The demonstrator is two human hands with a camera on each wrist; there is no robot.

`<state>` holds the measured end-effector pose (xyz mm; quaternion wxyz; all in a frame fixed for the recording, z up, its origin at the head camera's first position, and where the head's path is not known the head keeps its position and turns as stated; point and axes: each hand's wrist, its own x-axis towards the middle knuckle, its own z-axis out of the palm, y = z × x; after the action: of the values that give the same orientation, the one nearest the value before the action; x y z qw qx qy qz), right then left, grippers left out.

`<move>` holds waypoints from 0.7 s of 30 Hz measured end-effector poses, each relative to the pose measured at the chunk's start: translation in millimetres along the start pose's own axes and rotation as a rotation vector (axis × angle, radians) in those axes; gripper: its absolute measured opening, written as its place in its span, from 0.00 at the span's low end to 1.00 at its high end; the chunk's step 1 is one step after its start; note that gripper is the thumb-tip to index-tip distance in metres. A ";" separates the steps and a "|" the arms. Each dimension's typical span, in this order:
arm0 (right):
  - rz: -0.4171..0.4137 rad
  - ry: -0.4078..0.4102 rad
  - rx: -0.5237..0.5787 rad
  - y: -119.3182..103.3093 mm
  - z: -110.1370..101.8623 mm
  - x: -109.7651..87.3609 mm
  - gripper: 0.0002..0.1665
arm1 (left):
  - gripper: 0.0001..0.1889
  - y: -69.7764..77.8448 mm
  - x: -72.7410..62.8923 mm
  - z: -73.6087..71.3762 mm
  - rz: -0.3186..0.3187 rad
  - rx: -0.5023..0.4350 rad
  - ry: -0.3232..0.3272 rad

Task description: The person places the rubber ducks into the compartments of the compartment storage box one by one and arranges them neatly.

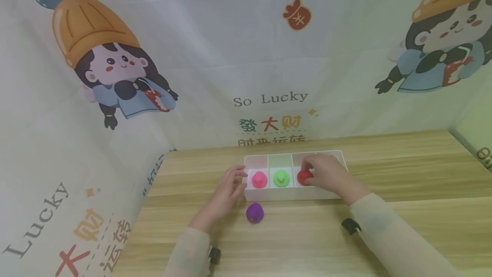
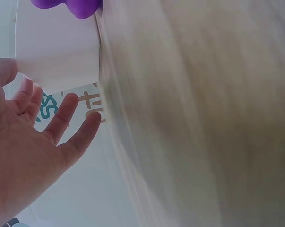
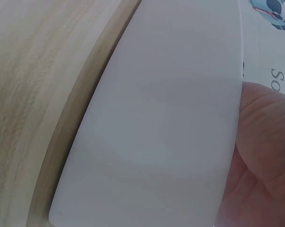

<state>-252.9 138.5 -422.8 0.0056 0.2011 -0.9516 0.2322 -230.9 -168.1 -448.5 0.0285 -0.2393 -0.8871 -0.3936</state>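
Observation:
A white divided box (image 1: pixel 269 194) stands on the table. A pink toy duck (image 1: pixel 259 179) sits in its leftmost compartment and a green toy duck (image 1: pixel 281 178) in the one beside it. My right hand (image 1: pixel 326 172) reaches over the front wall and pinches a red toy duck (image 1: pixel 305 178) in the third compartment from the left. The box's right end is partly hidden by that hand. At the left end, my left hand (image 1: pixel 226 191) has its fingers spread, thumb right at the box edge in the left wrist view. A purple toy duck (image 1: pixel 255 213) lies just in front of the box.
The wooden table (image 1: pixel 300 243) extends around the box. Behind it hangs a printed cloth (image 1: pixel 207 76) with cartoon figures and lettering, which also covers the left side. Dark clips or camera mounts (image 1: pixel 350 226) show at both sleeves.

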 end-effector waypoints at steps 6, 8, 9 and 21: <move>0.022 -0.009 -0.015 0.1 1.2 1.2 0.14 | 0.13 -0.1 -0.3 0.1 -0.008 0.000 -0.004; 0.034 -0.014 -0.018 0.9 0.5 0.9 0.15 | 0.13 -0.8 0.9 1.1 0.004 0.008 0.000; 0.034 -0.016 -0.019 1.3 0.1 0.6 0.15 | 0.13 -1.4 1.5 1.7 0.012 0.008 0.002; -0.067 0.052 0.005 1.8 0.3 0.3 0.12 | 0.13 -0.7 3.0 3.3 -0.010 0.000 0.009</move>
<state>-253.8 139.6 -423.9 0.0377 0.2269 -0.9433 0.2392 -233.4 -165.0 -450.7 0.0303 -0.2331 -0.8882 -0.3947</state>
